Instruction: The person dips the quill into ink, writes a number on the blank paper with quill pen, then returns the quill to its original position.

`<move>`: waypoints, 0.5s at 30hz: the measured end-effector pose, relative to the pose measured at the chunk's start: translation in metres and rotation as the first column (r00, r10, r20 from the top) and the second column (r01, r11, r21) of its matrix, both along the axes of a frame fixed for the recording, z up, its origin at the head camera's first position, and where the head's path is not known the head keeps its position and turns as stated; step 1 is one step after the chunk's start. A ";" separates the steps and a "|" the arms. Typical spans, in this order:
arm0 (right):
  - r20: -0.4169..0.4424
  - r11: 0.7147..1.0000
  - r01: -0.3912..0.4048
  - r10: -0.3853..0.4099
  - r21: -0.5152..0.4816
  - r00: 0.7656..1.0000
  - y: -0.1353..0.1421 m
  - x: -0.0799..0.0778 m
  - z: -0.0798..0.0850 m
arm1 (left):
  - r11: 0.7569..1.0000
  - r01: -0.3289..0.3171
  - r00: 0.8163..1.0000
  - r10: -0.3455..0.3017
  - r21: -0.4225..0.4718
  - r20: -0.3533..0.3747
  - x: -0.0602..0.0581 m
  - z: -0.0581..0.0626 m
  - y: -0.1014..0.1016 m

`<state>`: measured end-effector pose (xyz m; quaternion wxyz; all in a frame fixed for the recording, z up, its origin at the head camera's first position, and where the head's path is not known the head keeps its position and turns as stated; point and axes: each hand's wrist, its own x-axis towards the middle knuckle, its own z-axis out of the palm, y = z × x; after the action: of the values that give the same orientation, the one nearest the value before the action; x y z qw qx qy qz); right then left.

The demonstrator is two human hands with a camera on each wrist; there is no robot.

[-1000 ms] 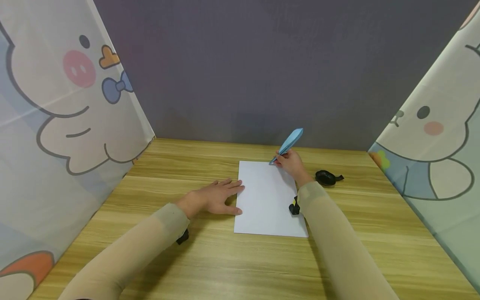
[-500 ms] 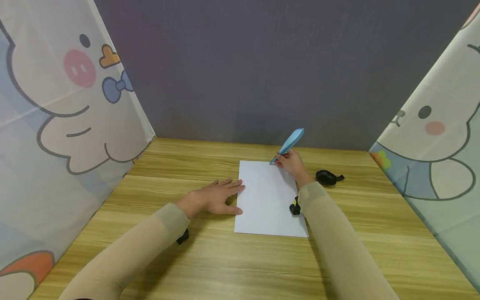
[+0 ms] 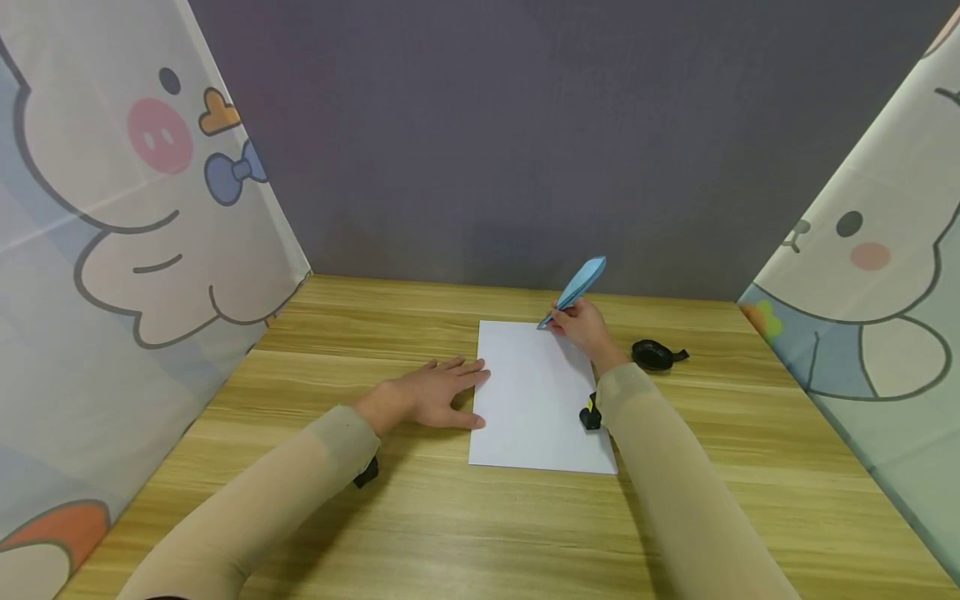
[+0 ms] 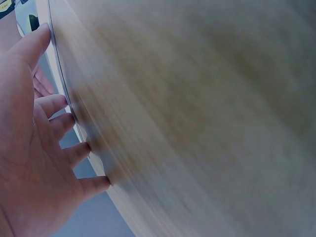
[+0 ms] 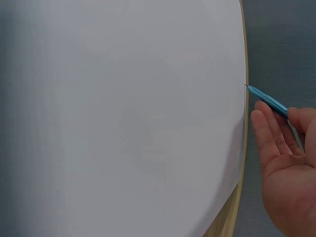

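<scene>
A white sheet of paper [image 3: 531, 408] lies on the wooden table. My left hand [image 3: 435, 393] rests flat at its left edge, fingers spread, thumb and fingertips over the border; the left wrist view shows the fingertips [image 4: 81, 150] along the edge. Near the sheet's far edge, my right hand [image 3: 585, 327] pinches a light blue feather-shaped pen [image 3: 583, 280] between thumb and fingers. The pen leans up to the right, its tip right at the top of the paper. From the right wrist, its slim teal barrel [image 5: 269, 101] points at the sheet's border. No marks show on the paper.
Right of my right hand lies a black oval object [image 3: 652, 356] with a short tail. A dark grey panel [image 3: 487, 150] stands behind the table [image 3: 450, 525], and cartoon-printed cloths [image 3: 165, 275] flank both sides. A small black device [image 3: 591, 414] is at my right wrist.
The pen has shifted very slightly left along the top of the paper. My left hand stays in place.
</scene>
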<state>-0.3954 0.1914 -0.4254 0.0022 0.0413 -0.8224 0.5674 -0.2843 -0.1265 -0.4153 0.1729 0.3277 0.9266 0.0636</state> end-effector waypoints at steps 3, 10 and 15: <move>0.001 1.000 -0.004 0.004 -0.002 1.000 -0.001 0.001 0.000 | 1.000 0.000 1.000 0.000 0.001 -0.001 0.000 0.000 0.000; 0.033 1.000 -0.014 0.015 -0.018 0.999 -0.002 0.000 0.001 | 1.000 -0.003 1.000 0.003 -0.005 0.001 -0.001 0.000 0.001; 0.046 0.999 -0.030 0.030 -0.020 0.998 -0.003 -0.001 0.002 | 1.000 0.006 1.000 -0.006 0.003 -0.004 0.000 0.001 0.000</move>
<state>-0.3960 0.1887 -0.4236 -0.0251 0.0403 -0.8161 0.5760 -0.2848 -0.1262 -0.4145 0.1707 0.3309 0.9259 0.0638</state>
